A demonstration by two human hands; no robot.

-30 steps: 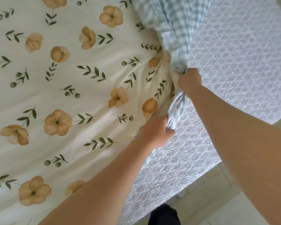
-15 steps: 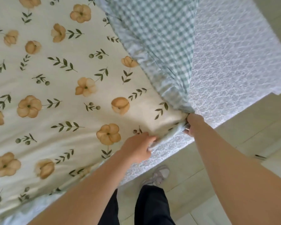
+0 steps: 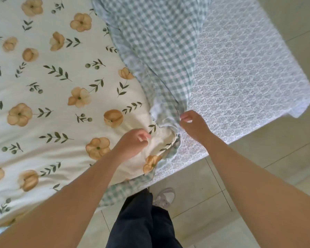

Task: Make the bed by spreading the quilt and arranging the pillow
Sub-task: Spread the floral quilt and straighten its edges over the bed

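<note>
right hand (image 3: 191,122) pinches the quilt (image 3: 61,104) corner, can't tell if left hand (image 3: 132,141) grips. Weak pinch slips, corner bunches up.

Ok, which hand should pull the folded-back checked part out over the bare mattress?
Right, probably. The right hand pinches the checked fold right beside the bare mattress. The left hand grips the floral corner, farther from it.
</note>
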